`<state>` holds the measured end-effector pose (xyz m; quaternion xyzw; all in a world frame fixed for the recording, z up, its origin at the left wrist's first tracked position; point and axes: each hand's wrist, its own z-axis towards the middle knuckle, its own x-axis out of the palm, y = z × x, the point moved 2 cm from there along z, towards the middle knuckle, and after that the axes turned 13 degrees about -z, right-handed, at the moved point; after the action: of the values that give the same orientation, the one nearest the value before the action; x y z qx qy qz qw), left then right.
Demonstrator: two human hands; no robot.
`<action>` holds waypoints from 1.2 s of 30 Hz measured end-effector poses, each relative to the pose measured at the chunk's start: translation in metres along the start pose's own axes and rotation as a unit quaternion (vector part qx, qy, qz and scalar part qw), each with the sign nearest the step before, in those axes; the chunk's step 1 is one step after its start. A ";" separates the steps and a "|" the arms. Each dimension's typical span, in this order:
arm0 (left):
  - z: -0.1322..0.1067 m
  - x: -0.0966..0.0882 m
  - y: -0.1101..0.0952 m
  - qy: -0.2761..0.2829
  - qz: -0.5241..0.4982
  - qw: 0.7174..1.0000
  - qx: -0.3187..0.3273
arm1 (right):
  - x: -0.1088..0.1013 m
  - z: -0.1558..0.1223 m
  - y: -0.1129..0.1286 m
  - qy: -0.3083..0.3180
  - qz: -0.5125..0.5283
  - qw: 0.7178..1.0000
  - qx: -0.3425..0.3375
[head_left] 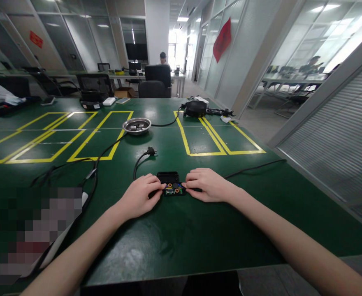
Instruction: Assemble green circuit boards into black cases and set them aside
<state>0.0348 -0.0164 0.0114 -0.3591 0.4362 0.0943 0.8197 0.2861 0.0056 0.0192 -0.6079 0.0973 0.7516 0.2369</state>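
Observation:
A small black open power-adapter case (172,183) lies on the green table (181,230), its circuit board with coloured parts showing near the front. My left hand (141,195) curls its fingers against the case's left end. My right hand (206,184) grips the right end, fingers closed. A black lid part (168,177) sits just behind the board. A black cable runs right from the case, another ends in a plug (150,151) behind it.
A metal bowl (137,125) with small parts stands farther back on the yellow floor-style markings. A black bag and tripod (196,108) lie at the far right. Cables and a white power strip (76,201) lie left. A person sits at a far desk.

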 end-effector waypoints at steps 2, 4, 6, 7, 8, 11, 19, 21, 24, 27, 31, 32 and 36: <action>0.000 0.001 0.001 -0.019 -0.021 1.000 -0.006 | 0.004 0.002 0.001 -0.019 -0.007 1.000 -0.008; 0.000 0.001 0.004 -0.047 -0.050 0.997 -0.021 | 0.009 0.003 0.002 -0.057 0.021 0.998 0.015; 0.000 0.001 0.009 -0.082 -0.068 0.993 -0.046 | 0.015 0.003 0.001 -0.099 0.054 0.991 0.067; 0.000 0.001 0.011 -0.100 -0.064 0.991 -0.062 | 0.019 0.003 0.000 -0.113 0.063 0.986 0.105; 0.000 0.001 0.013 -0.117 -0.052 0.989 -0.080 | 0.022 0.003 0.000 -0.119 0.067 0.980 0.145; 0.002 0.002 0.018 -0.138 -0.014 0.981 -0.135 | 0.029 0.005 -0.001 -0.092 0.075 0.965 0.235; 0.006 0.009 0.014 -0.119 -0.064 0.980 -0.148 | 0.038 0.009 -0.002 -0.091 0.303 0.884 0.344; 0.007 0.008 0.013 -0.125 -0.078 0.979 -0.139 | 0.040 0.008 -0.003 -0.095 0.383 0.848 0.355; 0.007 0.007 0.011 -0.136 -0.093 0.979 -0.123 | 0.039 0.007 -0.004 -0.105 0.446 0.820 0.344; 0.007 0.007 0.011 -0.146 -0.103 0.977 -0.114 | 0.036 0.006 -0.004 -0.113 0.451 0.823 0.327; 0.007 0.006 0.012 -0.156 -0.114 0.973 -0.124 | 0.033 0.005 -0.001 -0.117 0.448 0.830 0.312; 0.007 0.006 0.012 -0.157 -0.118 0.972 -0.126 | 0.032 0.005 -0.001 -0.119 0.444 0.833 0.309; 0.008 0.005 0.010 -0.162 -0.130 0.970 -0.126 | 0.030 0.004 0.002 -0.127 0.419 0.849 0.296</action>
<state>0.0386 -0.0048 0.0049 -0.4932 0.2312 0.0978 0.8329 0.2770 0.0134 -0.0090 -0.3092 0.5301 0.7856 0.0784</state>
